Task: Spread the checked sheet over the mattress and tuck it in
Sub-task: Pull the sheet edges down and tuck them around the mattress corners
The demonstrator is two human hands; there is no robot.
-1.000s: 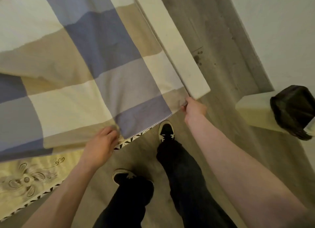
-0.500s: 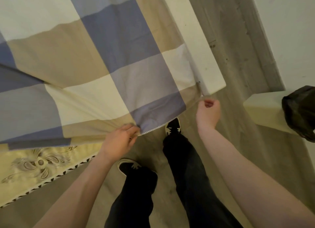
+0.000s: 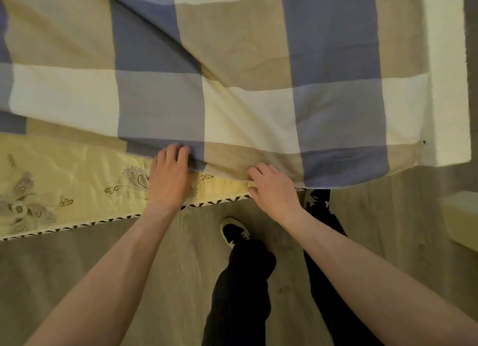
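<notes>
The checked sheet (image 3: pixel 248 82), in blue, beige and cream squares, lies over the mattress with a long diagonal crease. Its stitched hem hangs at the near side. The yellow embroidered mattress (image 3: pixel 64 180) shows uncovered below the hem at the left. My left hand (image 3: pixel 169 180) lies on the mattress side and its fingertips curl onto the sheet's hem; the thumb is hidden. About a hand's width to the right, my right hand (image 3: pixel 271 188) grips the hem with its fingers curled. The sheet's right corner (image 3: pixel 362 175) hangs free over the floor.
A white bed frame board (image 3: pixel 450 87) runs along the right side of the mattress. The wood-look floor (image 3: pixel 90 255) lies below. My legs in dark trousers and a black shoe (image 3: pixel 234 232) stand close to the bed. A pale ledge (image 3: pixel 463 216) sits at the right edge.
Both hands have moved left along the hem. My right hand has left the sheet's corner by the white board and now holds the hem near my left hand.
</notes>
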